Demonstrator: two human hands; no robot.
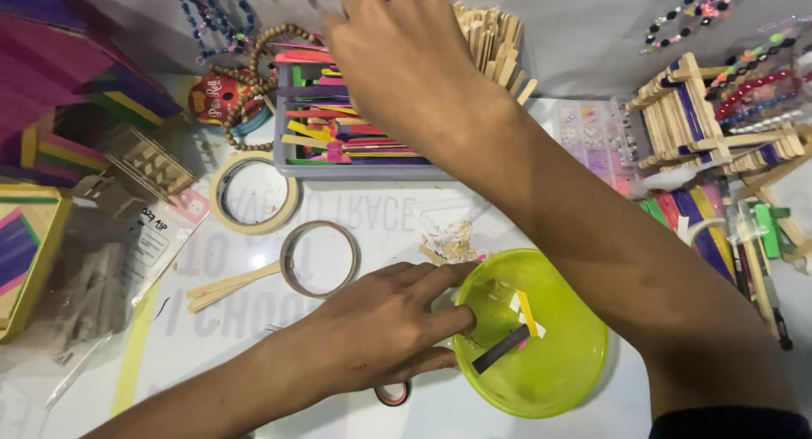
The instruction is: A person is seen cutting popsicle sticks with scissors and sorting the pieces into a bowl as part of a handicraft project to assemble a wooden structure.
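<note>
Here, the lime-green bowl (541,380) is sitting low on the white surface (381,219), and everything else is best placed against it. The left hand (381,329) is resting just left of the bowl, its fingers (444,321) lying loosely spread with the tips touching the rim, holding nothing; it seems to be steadying the bowl so it is not sliding. Inside the bowl, a dark stick piece (501,350) and a yellow stick piece (528,312) are lying among small scraps, apparently kept there so offcuts are not scattering.

The right hand (397,58) is reaching well beyond the bowl, over the grey tray of coloured craft sticks (338,134). Its fingers are hidden behind the back of the hand, so I cannot tell whether they are gripping a stick or hovering wide. Between bowl and tray, a little heap of wood shavings (457,244) is lying. Left of the bowl, two tape rolls (320,259) are lying flat beside a few plain sticks (228,285). Far right of the bowl, a stick-built frame (685,117) is standing.
</note>
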